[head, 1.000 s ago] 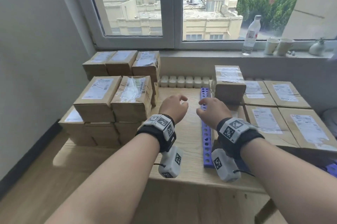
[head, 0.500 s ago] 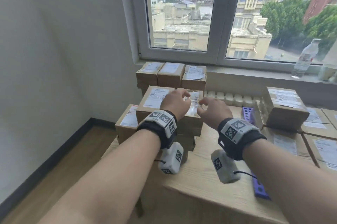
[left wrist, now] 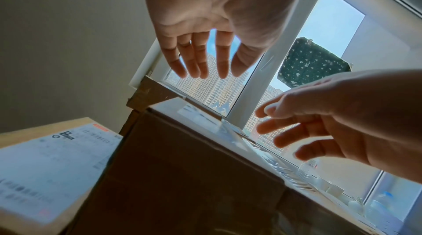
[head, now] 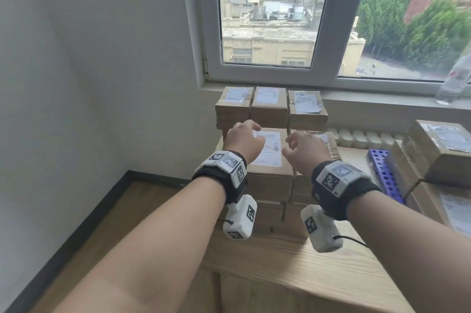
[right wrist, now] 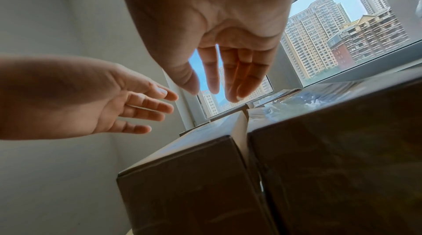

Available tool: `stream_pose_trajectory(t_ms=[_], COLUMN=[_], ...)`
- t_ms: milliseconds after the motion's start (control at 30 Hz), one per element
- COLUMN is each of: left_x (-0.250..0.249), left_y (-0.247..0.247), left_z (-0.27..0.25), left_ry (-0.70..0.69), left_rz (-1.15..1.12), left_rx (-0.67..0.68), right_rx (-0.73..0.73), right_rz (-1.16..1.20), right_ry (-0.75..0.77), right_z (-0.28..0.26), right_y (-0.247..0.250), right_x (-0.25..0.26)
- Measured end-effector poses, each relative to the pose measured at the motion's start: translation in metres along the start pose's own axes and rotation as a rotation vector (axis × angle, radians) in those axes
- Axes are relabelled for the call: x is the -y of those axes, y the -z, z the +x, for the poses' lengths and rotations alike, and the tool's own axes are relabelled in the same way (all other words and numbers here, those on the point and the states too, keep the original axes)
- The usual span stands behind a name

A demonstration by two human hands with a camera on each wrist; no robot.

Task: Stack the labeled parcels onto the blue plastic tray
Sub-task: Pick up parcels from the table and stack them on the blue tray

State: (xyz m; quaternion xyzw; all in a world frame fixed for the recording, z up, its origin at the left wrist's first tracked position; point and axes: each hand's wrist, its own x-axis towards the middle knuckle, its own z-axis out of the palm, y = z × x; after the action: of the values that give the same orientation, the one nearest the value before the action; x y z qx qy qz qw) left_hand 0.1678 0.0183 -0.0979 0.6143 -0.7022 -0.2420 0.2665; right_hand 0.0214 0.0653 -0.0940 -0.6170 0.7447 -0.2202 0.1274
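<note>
Both hands, left hand (head: 242, 140) and right hand (head: 304, 151), hover open-fingered over the top parcel (head: 267, 157); an off-centre grab could topple its neighbour (head: 328, 144).

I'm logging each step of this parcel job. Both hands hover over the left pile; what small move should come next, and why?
Probably lower both hands onto the sides of the top front parcel and grip it: the left hand and right hand hover open above it, holding nothing.
</note>
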Motion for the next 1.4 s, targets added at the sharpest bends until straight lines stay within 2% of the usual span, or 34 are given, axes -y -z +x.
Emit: stream_pose_trajectory(t_ms=[167, 367, 700, 1300, 1400], left_x=[0.024, 0.036, 0.048, 0.065, 0.068], left_y=[-0.008, -0.020, -0.041, -0.045, -0.043], left_z=[0.017, 0.029, 0.036, 0.029, 0.026], left_ry=[0.156, 0.271, 0.406, 0.470, 0.467], left_rz=[-0.105, -0.161, -0.246, -0.386, -0.422], left_rx=[0.098, 0.180, 0.269, 0.283, 0.234], right_rx=[-0.002, -0.001, -0.005, 0.049, 0.052], right_rz=[-0.028, 0.005, 0.018, -0.056, -0.056], right_ry=[-0.081, -0.144, -0.135, -0.084, -0.074], right_z=[0.007, 0.011, 0.014, 0.013, 0.012], right_y=[-0.010, -0.017, -0.021, -0.028, -0.029], right_x=[0.001, -0.005, -0.014, -0.021, -0.023])
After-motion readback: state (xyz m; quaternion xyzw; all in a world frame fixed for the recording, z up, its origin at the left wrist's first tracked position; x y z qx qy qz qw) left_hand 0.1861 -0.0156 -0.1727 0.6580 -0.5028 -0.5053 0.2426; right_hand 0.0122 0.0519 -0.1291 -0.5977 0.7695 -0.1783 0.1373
